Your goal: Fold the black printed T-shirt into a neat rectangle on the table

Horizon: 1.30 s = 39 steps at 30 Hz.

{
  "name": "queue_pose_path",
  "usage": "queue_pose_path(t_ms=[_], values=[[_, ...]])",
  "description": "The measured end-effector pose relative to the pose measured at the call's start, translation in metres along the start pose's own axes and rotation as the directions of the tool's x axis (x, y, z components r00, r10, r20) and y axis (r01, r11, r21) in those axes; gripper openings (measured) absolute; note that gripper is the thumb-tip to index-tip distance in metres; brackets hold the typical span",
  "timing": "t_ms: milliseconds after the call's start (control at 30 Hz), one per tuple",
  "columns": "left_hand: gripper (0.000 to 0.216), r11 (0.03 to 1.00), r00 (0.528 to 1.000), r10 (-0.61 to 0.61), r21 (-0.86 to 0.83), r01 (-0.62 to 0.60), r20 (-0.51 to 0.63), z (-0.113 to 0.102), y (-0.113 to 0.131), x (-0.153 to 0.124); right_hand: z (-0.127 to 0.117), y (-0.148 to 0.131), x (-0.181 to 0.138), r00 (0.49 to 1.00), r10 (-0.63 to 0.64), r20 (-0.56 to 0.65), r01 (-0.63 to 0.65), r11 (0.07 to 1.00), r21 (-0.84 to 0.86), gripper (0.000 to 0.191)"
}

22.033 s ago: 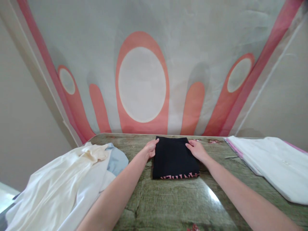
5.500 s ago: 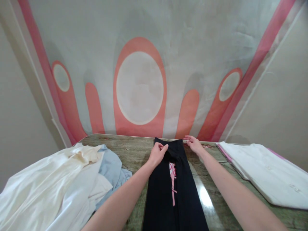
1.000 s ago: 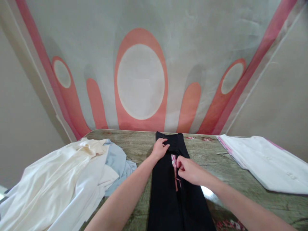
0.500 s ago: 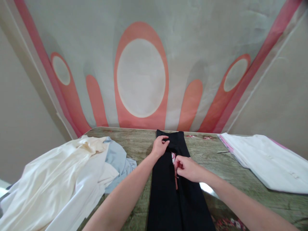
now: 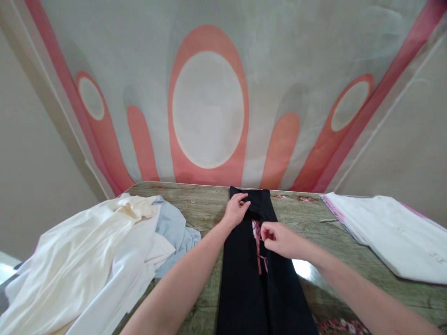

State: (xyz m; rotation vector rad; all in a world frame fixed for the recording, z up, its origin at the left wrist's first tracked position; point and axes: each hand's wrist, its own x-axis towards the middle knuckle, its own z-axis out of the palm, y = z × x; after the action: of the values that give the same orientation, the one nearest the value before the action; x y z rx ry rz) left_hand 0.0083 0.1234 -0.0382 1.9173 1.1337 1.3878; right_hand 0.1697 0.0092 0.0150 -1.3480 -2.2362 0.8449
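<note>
A pair of black trousers lies lengthwise on the table, waistband at the far end, legs toward me. On its upper left part rests my left hand, fingers loosely bent and a little apart, pressing on the cloth. My right hand is closed in a pinch at the inner edge of the right leg; its fingertips partly hide the cloth there. Through the gap between the legs shows a pink and white pattern.
To the left is a loose heap of cream and white garments with a light blue garment beside it. A white folded stack lies at the right. Behind the wood-patterned table rises a wall printed in coral.
My right hand has drawn slightly to the right, and the gap between the trouser legs is wider. My left hand stays at the same spot on the trousers.
</note>
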Motion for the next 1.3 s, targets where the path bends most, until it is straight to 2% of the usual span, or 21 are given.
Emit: queue_pose_path(t_ms=[267,467,633,700,800,900,1000,1067,1167,1300], values=[[0.030,0.999,1.000,-0.010,-0.042,0.009,-0.010,-0.001,0.001,0.002,0.000,-0.001,-0.001,1.000,-0.007,0.006,0.007,1.000,-0.011,0.011],[0.028,0.994,0.999,-0.041,0.104,0.040,0.000,-0.003,-0.002,0.001,0.014,0.000,-0.003,0.998,0.032,0.056,-0.028,0.998,-0.063,0.009],[0.035,0.983,0.999,-0.037,0.183,0.033,0.020,-0.005,-0.002,-0.003,0.013,-0.001,-0.003,0.996,0.046,0.079,-0.045,0.999,-0.014,0.015],[0.033,0.975,1.000,-0.005,0.224,0.002,0.011,-0.008,0.004,-0.005,0.007,0.001,-0.001,0.999,0.040,0.010,-0.040,0.999,-0.010,0.011],[0.024,0.949,0.991,0.119,0.287,-0.131,0.060,-0.013,0.023,-0.006,-0.002,0.009,0.005,0.982,-0.016,-0.187,-0.002,0.996,-0.092,0.013],[0.010,0.887,0.941,0.225,0.345,-0.305,0.254,-0.021,0.045,-0.006,-0.006,0.023,0.011,0.945,-0.085,-0.317,0.026,0.982,-0.186,0.017],[0.007,0.797,0.828,0.263,0.373,-0.475,0.495,-0.029,0.057,-0.004,-0.002,0.038,0.016,0.920,-0.153,-0.360,0.068,0.969,-0.237,0.025],[0.008,0.739,0.760,0.266,0.381,-0.556,0.594,-0.035,0.059,-0.003,0.002,0.045,0.017,0.906,-0.187,-0.379,0.083,0.958,-0.275,0.028],[0.011,0.682,0.713,0.270,0.394,-0.616,0.647,-0.038,0.056,-0.003,0.008,0.049,0.018,0.897,-0.219,-0.384,0.091,0.941,-0.326,0.031],[0.011,0.656,0.716,0.261,0.426,-0.623,0.647,-0.035,0.052,-0.005,0.012,0.050,0.017,0.912,-0.226,-0.342,0.089,0.924,-0.373,0.033]])
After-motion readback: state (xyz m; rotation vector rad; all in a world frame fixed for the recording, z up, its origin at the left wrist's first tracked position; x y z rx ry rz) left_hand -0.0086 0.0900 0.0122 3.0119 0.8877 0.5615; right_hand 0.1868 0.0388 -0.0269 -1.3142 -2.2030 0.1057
